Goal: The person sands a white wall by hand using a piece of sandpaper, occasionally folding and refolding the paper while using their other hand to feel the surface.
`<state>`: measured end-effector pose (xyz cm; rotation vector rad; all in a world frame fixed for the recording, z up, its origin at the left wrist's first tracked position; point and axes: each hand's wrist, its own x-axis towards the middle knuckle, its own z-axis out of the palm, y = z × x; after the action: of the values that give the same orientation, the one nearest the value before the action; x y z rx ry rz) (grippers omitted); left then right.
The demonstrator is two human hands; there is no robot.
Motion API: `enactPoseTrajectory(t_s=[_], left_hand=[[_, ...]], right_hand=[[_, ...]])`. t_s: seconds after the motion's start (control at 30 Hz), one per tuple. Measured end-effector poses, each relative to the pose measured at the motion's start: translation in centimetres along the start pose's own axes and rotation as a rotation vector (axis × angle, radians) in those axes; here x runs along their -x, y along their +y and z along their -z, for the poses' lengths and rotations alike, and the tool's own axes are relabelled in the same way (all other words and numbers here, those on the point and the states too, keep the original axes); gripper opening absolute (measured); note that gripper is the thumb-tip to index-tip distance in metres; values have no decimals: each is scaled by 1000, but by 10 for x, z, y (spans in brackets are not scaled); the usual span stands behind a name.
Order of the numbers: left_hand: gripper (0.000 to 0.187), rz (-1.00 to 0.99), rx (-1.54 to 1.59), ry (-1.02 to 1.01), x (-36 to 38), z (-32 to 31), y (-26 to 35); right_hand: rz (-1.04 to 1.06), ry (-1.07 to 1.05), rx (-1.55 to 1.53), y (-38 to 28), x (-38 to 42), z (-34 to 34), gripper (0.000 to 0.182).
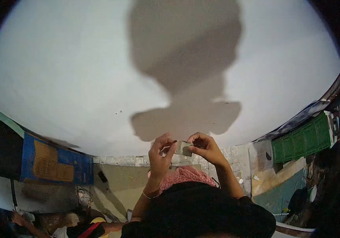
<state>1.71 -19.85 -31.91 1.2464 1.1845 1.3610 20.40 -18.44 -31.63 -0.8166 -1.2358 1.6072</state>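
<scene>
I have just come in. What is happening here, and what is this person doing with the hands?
A person is handling a small greyish, flat piece in front of a large white surface. The right hand pinches it at one side; the left hand is at its other side, but its exact grip is too small to tell. Below the hands, pale pieces run in a row. Part of another person shows at the lower left.

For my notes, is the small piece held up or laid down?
Held up: the right hand pinches the small piece, with the left hand at its other side.
</scene>
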Motion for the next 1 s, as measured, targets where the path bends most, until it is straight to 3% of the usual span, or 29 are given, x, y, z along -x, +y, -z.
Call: enactPoseTrajectory(t_s=[0.33,0.43,0.57,0.67,0.73,0.87,0.97,1.0], left_hand=[[39,-119,-144,-14,-1,4,-7],[44,-9,53,-68,2,-2,1],[43,57,-20,-66,3,0,-2],[43,-58,-66,12,-6,23,-15],[41,-143,-93,216,-16,42,-13],[38,-86,-3,236,-16,56,-3],[44,-72,-23,-41,-6,31,-6],[44,-74,-22,-41,-2,24,-3]], right_hand=[[-62,43,40,-6,-4,1,15],[-52,70,61,-8,-1,-2,15],[-61,102,105,-3,3,-1,13],[-25,161,126,3,5,5,12],[-3,198,128,-1,6,13,12],[39,198,111,-6,7,18,12],[-93,150,153,-3,4,7,14],[-92,150,155,-3,3,3,14]])
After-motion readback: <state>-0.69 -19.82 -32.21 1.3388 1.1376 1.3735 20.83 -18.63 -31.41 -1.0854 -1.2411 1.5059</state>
